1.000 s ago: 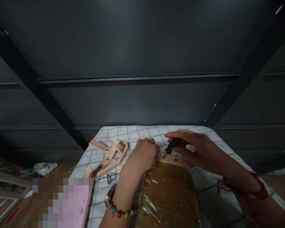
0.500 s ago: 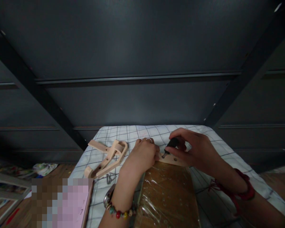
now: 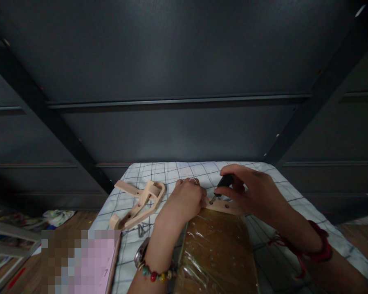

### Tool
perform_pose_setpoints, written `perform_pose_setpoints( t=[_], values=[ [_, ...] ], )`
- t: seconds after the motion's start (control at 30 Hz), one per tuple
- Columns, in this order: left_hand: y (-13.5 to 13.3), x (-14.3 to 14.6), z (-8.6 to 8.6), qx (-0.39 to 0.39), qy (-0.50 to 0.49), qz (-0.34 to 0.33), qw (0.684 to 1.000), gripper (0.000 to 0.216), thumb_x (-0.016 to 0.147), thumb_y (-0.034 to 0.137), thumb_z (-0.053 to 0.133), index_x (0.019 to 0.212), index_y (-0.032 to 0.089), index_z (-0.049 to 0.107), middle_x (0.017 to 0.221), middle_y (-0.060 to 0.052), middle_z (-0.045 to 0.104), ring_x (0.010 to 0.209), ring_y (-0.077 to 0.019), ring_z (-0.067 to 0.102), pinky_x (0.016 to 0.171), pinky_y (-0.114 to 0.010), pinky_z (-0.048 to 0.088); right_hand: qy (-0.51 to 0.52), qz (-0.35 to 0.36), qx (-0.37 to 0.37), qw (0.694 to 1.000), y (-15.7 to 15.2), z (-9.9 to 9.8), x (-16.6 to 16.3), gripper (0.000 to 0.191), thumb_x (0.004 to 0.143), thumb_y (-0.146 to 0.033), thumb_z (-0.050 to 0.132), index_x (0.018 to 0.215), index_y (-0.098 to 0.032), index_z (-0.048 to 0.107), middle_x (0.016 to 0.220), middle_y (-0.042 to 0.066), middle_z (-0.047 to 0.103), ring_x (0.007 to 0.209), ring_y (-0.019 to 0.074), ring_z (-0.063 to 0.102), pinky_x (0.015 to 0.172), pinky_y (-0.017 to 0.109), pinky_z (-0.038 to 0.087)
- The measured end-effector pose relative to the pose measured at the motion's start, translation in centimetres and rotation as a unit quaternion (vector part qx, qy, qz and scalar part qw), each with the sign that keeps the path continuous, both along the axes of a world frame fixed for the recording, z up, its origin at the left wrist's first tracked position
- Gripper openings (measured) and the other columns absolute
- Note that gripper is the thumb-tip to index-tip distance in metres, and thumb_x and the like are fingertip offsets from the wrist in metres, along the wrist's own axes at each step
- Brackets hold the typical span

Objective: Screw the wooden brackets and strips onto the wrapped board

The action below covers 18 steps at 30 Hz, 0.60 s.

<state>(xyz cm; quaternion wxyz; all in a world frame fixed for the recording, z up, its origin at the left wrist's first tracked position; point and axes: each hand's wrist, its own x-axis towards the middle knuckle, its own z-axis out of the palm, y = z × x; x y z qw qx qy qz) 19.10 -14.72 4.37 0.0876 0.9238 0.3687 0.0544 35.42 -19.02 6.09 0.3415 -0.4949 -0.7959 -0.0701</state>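
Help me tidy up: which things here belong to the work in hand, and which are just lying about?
In hand: screwdriver in the right hand; wooden strip held by the left hand; wrapped board touching it.
Lying about: wooden bracket pieces, small metal pieces, pink booklet, all left of the hands.

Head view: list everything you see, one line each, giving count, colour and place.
cloth: 1, white with dark grid, under everything.
board: 1, brown, plastic-wrapped, on cloth, centre.
strip: 1, pale wood, holed, at board's far end.
screwdriver: 1, black handle, tip on strip.
frame: 1, pale wood, on cloth, left.
booklet: 1, pink, lower left, partly blurred.
left hand: 1, beaded bracelet, gripping strip's left end.
right hand: 1, red wristband, holding screwdriver.
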Motion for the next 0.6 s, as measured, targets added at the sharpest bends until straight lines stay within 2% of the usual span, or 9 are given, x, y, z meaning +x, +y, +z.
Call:
perform_pose_setpoints(
  t=[0.1,0.23,0.33,0.47,0.6],
  values=[
    [-0.1,0.0,0.2,-0.007,-0.004,0.0,1.0,0.022,0.073,0.014,0.043,0.076,0.016,0.064,0.08,-0.008,0.059,0.082,-0.0233,0.052,0.072,-0.036,0.036,-0.028,0.04,-0.017,0.999,-0.4,0.4,0.7,0.009,0.079,-0.022,0.051,0.087,-0.019,0.053,0.078,0.003,0.062,0.061,0.0131,0.059,0.055,0.024,0.048],
    [-0.2,0.0,0.4,-0.009,-0.008,-0.001,1.0,0.022,0.074,0.015,0.041,0.074,0.016,0.063,0.08,-0.008,0.059,0.083,-0.0226,0.053,0.073,-0.036,0.036,-0.072,0.104,-0.023,0.992,-1.3,0.8,1.0,0.027,0.081,-0.015,0.044,0.106,-0.021,0.053,0.097,0.006,0.063,0.086,0.0168,0.061,0.071,0.029,0.051],
    [-0.2,0.0,0.4,-0.016,-0.008,0.006,1.0,0.02,0.073,0.015,0.043,0.072,0.016,0.063,0.08,-0.008,0.059,0.084,-0.0227,0.053,0.073,-0.036,0.036,-0.085,0.135,-0.043,0.986,-1.8,1.0,0.8,0.034,0.083,-0.014,0.041,0.115,-0.023,0.048,0.099,0.005,0.063,0.087,0.0163,0.061,0.072,0.029,0.052],
    [-0.2,0.0,0.3,-0.016,-0.008,0.01,1.0,0.02,0.072,0.014,0.045,0.075,0.016,0.064,0.079,-0.008,0.059,0.082,-0.023,0.053,0.074,-0.037,0.036,-0.061,0.137,-0.067,0.986,-1.8,1.0,0.7,0.026,0.082,-0.013,0.044,0.105,-0.023,0.051,0.092,0.003,0.063,0.083,0.0143,0.061,0.07,0.025,0.051],
    [-0.4,0.1,0.3,-0.01,-0.011,0.012,1.0,0.022,0.072,0.013,0.044,0.077,0.016,0.065,0.081,-0.009,0.059,0.083,-0.0239,0.053,0.075,-0.039,0.036,-0.05,0.101,-0.025,0.993,-1.2,0.8,0.8,0.019,0.082,-0.013,0.043,0.098,-0.02,0.051,0.088,0.004,0.063,0.079,0.0142,0.061,0.067,0.025,0.05]
  ],
)
